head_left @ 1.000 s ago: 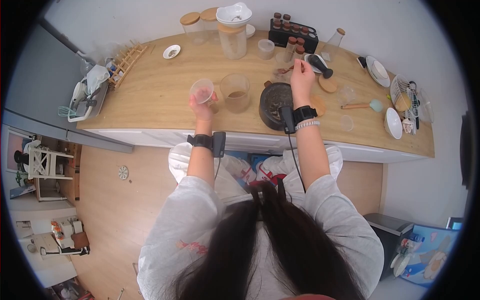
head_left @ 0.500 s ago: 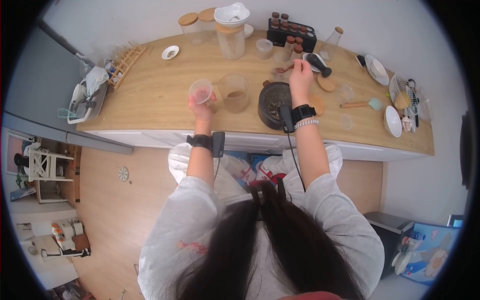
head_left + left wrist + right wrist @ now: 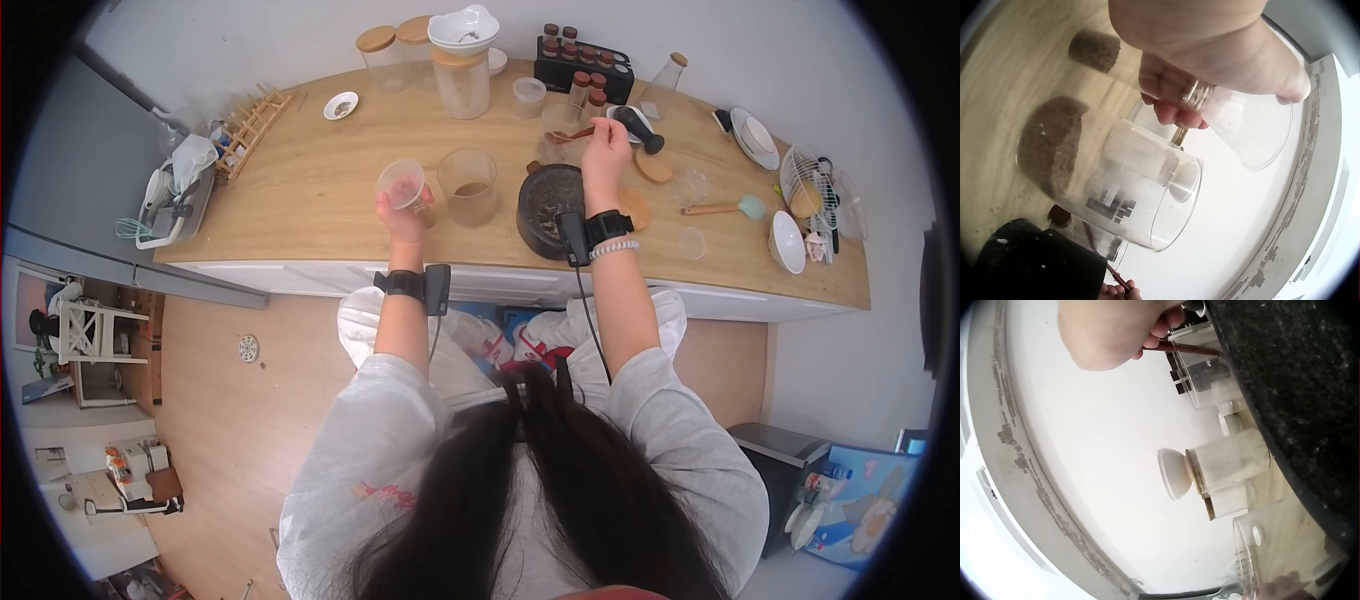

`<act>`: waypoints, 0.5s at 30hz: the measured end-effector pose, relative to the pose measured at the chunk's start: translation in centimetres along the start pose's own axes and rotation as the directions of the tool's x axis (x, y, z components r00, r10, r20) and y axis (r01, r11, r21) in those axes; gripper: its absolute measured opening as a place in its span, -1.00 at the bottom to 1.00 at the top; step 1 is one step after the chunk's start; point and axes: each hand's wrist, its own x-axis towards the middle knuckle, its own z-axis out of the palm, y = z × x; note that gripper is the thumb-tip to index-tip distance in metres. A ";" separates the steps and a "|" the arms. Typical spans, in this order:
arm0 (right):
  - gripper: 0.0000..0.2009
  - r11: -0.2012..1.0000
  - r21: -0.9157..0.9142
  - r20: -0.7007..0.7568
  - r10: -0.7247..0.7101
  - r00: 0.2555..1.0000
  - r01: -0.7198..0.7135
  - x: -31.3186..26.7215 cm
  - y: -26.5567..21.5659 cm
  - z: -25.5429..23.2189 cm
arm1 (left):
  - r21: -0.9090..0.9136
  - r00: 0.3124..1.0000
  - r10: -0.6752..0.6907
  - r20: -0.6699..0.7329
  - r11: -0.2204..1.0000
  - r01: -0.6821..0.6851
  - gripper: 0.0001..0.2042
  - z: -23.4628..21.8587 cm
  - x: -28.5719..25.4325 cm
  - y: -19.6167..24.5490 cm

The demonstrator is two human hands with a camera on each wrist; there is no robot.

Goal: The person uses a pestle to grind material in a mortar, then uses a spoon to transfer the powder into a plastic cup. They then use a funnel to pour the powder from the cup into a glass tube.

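Observation:
In the head view my left hand (image 3: 402,215) is near the counter's front edge. Its fingers curl round the neck of a clear bottle (image 3: 1127,70) with a clear funnel (image 3: 1254,128) in its mouth, the thumb at the funnel's rim. Brown powder fills the bottle's base. Beside it stands a wide clear jar (image 3: 468,188), also part filled with brown powder. My right hand (image 3: 605,160) pinches the handle of a reddish-brown spoon (image 3: 574,134); the spoon reaches into a clear container (image 3: 1200,384) behind the black stone-like bowl (image 3: 540,232).
Behind are spice tubes (image 3: 588,88), a black rack (image 3: 560,75) and a tall lidded jar (image 3: 461,90) topped by a white bowl (image 3: 465,40). To the right lie a black pestle (image 3: 640,132), wooden lids (image 3: 654,166) and a spatula (image 3: 750,207). A small white dish (image 3: 341,105) sits back left.
The spoon has shifted slightly in the right hand and its handle shows more clearly over the container. The left hand, bottle and funnel stay nearly still.

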 end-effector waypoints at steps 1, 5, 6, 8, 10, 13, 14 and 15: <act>-0.82 1.000 0.024 -0.010 -0.001 1.000 0.001 -0.1 -0.3 -0.1 | 0.001 1.000 0.001 0.004 1.000 -0.001 -0.35 0.0 0.0 0.0; -0.81 0.993 0.101 -0.028 0.059 0.998 -0.056 -0.6 -2.6 -0.4 | -0.011 1.000 -0.012 -0.023 1.000 0.012 -0.35 0.2 0.0 0.2; -0.81 0.993 0.108 -0.045 0.043 0.998 -0.037 -0.6 -2.5 -0.4 | -0.009 1.000 -0.010 -0.025 1.000 0.010 -0.34 0.2 0.0 0.2; -0.81 0.993 0.120 -0.080 0.008 0.997 0.002 -0.6 -2.4 -0.4 | -0.007 1.000 -0.008 -0.026 1.000 0.008 -0.34 0.2 0.0 0.1; -0.81 0.990 0.141 -0.105 0.040 0.994 -0.025 -0.5 -2.4 -0.5 | -0.005 1.000 -0.005 -0.024 1.000 0.005 -0.34 0.3 0.1 0.2; -0.81 0.983 0.179 -0.135 0.068 0.988 -0.043 -0.4 -2.5 -0.5 | 0.016 1.000 -0.003 -0.022 1.000 0.003 -0.34 0.3 0.0 0.4; -0.81 0.980 0.193 -0.145 0.074 0.987 -0.045 -0.4 -2.4 -0.6 | 0.002 1.000 0.002 -0.002 1.000 -0.002 -0.36 0.2 0.1 0.3; -0.81 0.977 0.206 -0.155 0.084 0.984 -0.050 -0.3 -2.4 -0.6 | -0.012 1.000 0.006 0.017 1.000 -0.006 -0.38 0.0 0.1 0.2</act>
